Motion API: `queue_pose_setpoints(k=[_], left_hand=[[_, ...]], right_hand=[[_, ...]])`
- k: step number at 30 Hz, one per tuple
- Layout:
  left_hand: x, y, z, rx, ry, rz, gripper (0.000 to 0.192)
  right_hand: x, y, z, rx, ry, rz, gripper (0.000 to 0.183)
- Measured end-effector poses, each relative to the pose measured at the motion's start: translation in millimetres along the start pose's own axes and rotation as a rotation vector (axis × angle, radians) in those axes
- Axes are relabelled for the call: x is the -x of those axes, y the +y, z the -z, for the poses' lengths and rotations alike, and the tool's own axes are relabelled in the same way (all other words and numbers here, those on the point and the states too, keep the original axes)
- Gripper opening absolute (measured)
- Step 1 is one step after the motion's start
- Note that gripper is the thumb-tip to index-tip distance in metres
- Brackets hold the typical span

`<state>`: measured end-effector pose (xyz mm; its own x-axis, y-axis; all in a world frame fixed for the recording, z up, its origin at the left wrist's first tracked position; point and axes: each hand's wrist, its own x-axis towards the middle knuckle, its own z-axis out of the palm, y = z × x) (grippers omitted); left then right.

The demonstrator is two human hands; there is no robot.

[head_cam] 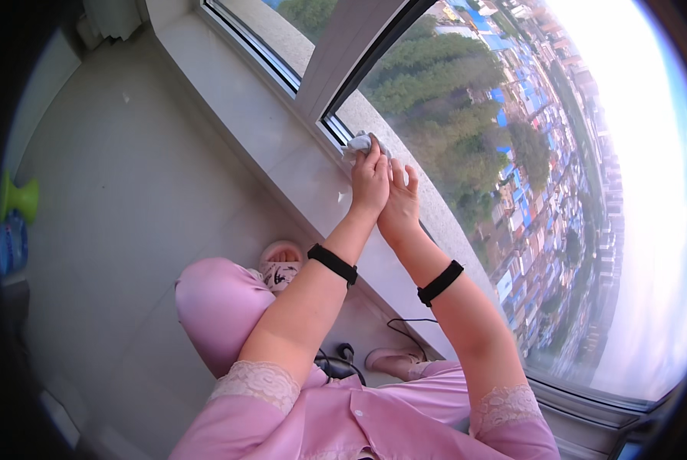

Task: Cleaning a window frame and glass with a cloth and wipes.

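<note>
My left hand [371, 181] presses a crumpled light grey-white cloth [359, 142] against the lower track of the window frame [333, 123], near the foot of the upright post. One finger is stretched over the cloth. Close against it on the right is my right hand [402, 198], with its fingers partly curled and spread. Nothing shows in its grasp, though its palm side is partly hidden. Both hands are above the inner edge of the white window sill [297, 155]. Black bands are around both forearms.
Beyond the window lie a stone ledge [378, 118], treetops and rooftops. A black cable [398, 329] runs by the sill near my slippered feet. At the far left of the tiled floor [148, 172] stand a green plastic object [24, 198] and a blue bottle [13, 244].
</note>
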<state>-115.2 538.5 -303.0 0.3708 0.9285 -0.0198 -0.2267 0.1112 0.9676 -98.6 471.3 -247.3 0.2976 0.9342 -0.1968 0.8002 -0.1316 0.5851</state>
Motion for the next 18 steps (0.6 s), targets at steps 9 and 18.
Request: queue_pose_setpoints(k=[9, 18], left_hand=[[11.0, -5.4, -3.3, -0.156, -0.076, -0.072, 0.047], [0.0, -7.8, 2.8, -0.011, -0.082, 0.059, 0.05]], right_hand=[[17.8, 5.3, -25.3, -0.035, 0.115, 0.017, 0.055], [8.2, 0.7, -3.6, -0.052, 0.002, 0.023, 0.055]])
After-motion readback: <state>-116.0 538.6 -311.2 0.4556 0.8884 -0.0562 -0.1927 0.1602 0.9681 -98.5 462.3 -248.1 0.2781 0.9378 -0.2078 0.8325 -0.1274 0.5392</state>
